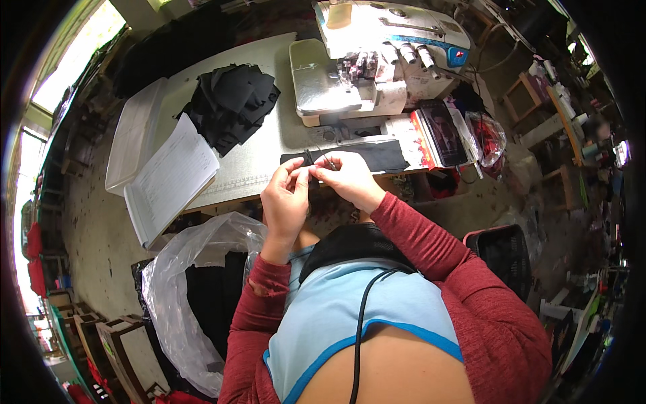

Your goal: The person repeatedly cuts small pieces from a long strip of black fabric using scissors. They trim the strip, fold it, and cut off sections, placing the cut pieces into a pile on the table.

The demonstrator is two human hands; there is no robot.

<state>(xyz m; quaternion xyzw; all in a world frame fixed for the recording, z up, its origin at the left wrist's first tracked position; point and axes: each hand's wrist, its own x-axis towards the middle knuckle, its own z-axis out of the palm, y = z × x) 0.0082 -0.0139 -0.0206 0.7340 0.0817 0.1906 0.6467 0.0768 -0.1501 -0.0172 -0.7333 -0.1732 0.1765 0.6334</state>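
Note:
My left hand (285, 195) and my right hand (348, 176) meet at the front edge of the sewing table (252, 151). Thumbs and fingers of both are pinched together, fingertips almost touching. A thin dark piece, perhaps thread, shows by the right fingertips; what each pinch holds is too small to make out. Just beyond the hands, a dark fabric strip (382, 156) lies flat along the table edge. Behind it stands a white and blue overlock sewing machine (383, 81), its lamp lit.
A pile of black fabric pieces (232, 104) lies left of the machine, near an open notebook (171, 172) and a clear plastic bin (134, 135). At right rests a phone (441, 135). Below are a clear plastic bag (171, 289) with dark cloth and a black basket (501, 252).

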